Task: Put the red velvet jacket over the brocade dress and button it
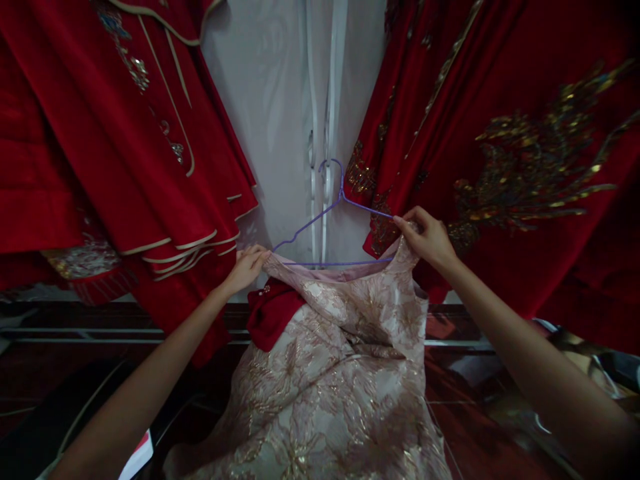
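A pale pink and gold floral brocade dress (320, 387) hangs in front of me on a purple wire hanger (320, 219). My left hand (250, 265) is closed on the dress's left shoulder, by the hanger's end. At the opposite shoulder, my right hand (425, 235) pinches the strap together with the hanger's wire. The hanger's hook points up, in front of the white doors. A dark red piece of cloth (274, 313) with a small shiny ornament shows beside the dress, below my left hand.
Red garments (150, 133) with pale piping hang at the left. More red garments (500, 167) with gold embroidery hang at the right. White cabinet doors (270, 120) with handles stand between them. A metal rail (100, 335) runs low across the view, and assorted items lie at lower right.
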`<state>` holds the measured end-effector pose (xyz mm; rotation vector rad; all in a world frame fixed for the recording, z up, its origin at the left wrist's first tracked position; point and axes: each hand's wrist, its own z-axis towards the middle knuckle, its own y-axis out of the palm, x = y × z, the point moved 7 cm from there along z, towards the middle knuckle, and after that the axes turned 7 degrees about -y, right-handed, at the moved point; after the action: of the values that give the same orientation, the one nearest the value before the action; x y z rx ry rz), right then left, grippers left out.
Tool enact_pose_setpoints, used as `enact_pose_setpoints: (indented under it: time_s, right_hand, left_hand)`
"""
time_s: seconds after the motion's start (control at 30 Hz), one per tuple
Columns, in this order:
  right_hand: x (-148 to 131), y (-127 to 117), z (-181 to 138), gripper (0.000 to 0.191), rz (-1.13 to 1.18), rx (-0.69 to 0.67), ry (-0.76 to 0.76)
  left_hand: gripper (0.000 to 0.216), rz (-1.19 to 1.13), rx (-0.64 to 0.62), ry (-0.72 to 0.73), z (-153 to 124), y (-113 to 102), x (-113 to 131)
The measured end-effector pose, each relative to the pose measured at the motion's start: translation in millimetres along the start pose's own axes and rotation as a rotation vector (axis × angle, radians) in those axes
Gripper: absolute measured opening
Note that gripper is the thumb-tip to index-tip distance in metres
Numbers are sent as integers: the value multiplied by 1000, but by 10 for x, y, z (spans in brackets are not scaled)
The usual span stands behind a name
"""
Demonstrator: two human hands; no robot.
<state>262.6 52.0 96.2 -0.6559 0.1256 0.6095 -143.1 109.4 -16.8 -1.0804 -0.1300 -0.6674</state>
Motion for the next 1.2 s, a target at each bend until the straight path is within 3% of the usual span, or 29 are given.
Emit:
enact_pose_setpoints:
  time_s: [0.07,0.17,0.27,0.33,0.47,0.5,0.53,0.6,0.7,0.77,0.83,0.97,1.03,1.1,1.2]
  right_hand:
    - [-17,-31,-3,35,-9,-7,-9]
    - [-13,-48,-15,35,-6,-23,-3]
    - [29,-18,-25,36,19,-27,21]
    - [64,35,-29,37,55,-47,38]
    - [103,111,-29,36,122,-58,59]
    - [104,118,-28,36,136,-57,57]
    - [106,123,-26,35,149,-56,56]
    - [116,133,-24,35,169,-63,63]
    - [140,146,-24,35,189,-74,78]
    - [153,151,-23,35,197,-78,84]
    - [158,143,-18,37,197,-77,87]
    - [114,91,-7,40,164,-66,82]
    - [56,65,-15,41,133,-72,75]
    - [-13,50,-32,40,106,-80,71]
    - [-71,61,-52,40,83,-94,77]
  left_hand:
    - [38,-24,36,57,148,-92,291]
    - [41,-94,-5,152,360,-142,718]
    - [45,-177,-75,165,469,-111,838]
    - [50,-325,-95,92,453,-49,660]
    - [55,-569,-97,-206,122,298,-52]
    - [51,-523,-171,-248,-20,460,-178]
    - [43,-447,-288,-228,-175,636,-233]
    - [28,-249,-386,-130,-453,872,-253]
    - [20,13,-284,-128,-622,954,-246]
    - [19,68,-256,-159,-554,923,-234]
    - [19,-19,-273,-175,-368,824,-241]
    - [30,-435,-355,-323,122,415,-333]
    - [30,-551,-388,-399,333,172,-268]
    - [26,-573,-374,-398,519,-54,-36]
    - [25,-630,-260,-312,757,-283,553]
